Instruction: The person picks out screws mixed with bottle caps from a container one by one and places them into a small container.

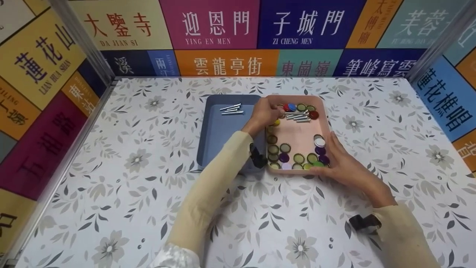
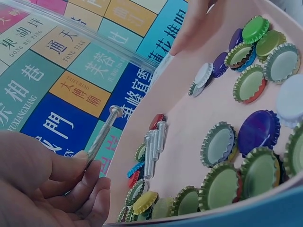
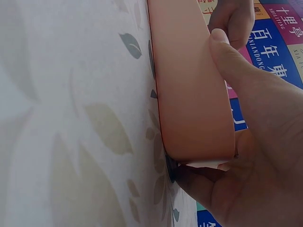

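Head view: the blue tray (image 1: 225, 137) and pink tray (image 1: 295, 136) stand side by side on the tabletop (image 1: 141, 193), probably for a short reach. Screws (image 1: 297, 116) lie in both; caps (image 1: 298, 158) lie around the pink tray's edges.

Left wrist view: the left hand (image 2: 47, 172) pinches one screw (image 2: 100, 137) near its lower end, leaving its head free.

Right wrist view: the right hand (image 3: 260, 137) grasps the pink tray by its near right corner, likely to steady it.

We see bright, ridged metal on the screw (image 2: 100, 137), glossy crimped metal bottle caps (image 2: 259, 130), smooth plastic-looking pink tray (image 1: 297, 134) and blue tray (image 1: 227, 137), matt cloth sleeves (image 1: 208, 197).
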### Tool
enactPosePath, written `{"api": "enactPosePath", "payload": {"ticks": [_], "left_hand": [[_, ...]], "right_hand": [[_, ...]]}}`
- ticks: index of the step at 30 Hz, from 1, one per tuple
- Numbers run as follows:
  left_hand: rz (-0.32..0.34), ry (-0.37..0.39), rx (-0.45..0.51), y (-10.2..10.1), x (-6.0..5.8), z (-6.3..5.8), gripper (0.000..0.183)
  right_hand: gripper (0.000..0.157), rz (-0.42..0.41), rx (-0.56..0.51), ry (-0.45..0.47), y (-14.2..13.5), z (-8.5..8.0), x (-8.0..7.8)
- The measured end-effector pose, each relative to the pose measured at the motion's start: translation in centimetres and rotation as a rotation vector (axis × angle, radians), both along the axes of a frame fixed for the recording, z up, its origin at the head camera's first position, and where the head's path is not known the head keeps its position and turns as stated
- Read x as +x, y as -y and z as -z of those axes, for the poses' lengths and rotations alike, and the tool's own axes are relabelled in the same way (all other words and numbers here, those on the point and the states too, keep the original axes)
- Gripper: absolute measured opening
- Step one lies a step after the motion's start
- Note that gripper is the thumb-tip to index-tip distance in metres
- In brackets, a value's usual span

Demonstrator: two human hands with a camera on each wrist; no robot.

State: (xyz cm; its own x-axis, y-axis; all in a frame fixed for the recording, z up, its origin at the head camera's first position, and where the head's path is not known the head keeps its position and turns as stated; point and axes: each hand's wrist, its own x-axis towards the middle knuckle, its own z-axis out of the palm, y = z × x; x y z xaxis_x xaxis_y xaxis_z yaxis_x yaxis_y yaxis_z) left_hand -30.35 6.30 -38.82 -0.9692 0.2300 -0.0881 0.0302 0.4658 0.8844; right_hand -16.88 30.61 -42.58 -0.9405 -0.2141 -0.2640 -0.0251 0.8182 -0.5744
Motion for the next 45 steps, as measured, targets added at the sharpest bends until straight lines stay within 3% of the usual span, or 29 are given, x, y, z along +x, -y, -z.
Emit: {"api": "enactPosePath", "payload": {"ticks": [7,16,24,33,45], "left_hand": [[-0.035,-0.043,-0.044,0.5,0.1,0.0,0.043],[-0.047,-0.046,-0.032,1.6,0.4,0.3,0.048],[-0.093,-0.031,-0.028,2.5,0.9,0.4,0.023],[-0.077,-0.053,-0.025,3.5,1.8,0.8,0.021],[-0.104,-0.037,-0.024,5.7,1.9,0.5,0.019]], "right_hand": [[0.125,-0.019,-0.026,-0.029,-0.1,0.2,-0.1],[0.128,-0.007,-0.031,-0.02,-0.1,0.1,-0.1],[0.126,-0.014,-0.023,-0.019,0.0,-0.1,-0.1],[0.125,-0.016,-0.031,-0.015,0.0,0.1,0.0],[0.126,0.004,-0.032,0.008,0.0,0.0,0.0]]}}
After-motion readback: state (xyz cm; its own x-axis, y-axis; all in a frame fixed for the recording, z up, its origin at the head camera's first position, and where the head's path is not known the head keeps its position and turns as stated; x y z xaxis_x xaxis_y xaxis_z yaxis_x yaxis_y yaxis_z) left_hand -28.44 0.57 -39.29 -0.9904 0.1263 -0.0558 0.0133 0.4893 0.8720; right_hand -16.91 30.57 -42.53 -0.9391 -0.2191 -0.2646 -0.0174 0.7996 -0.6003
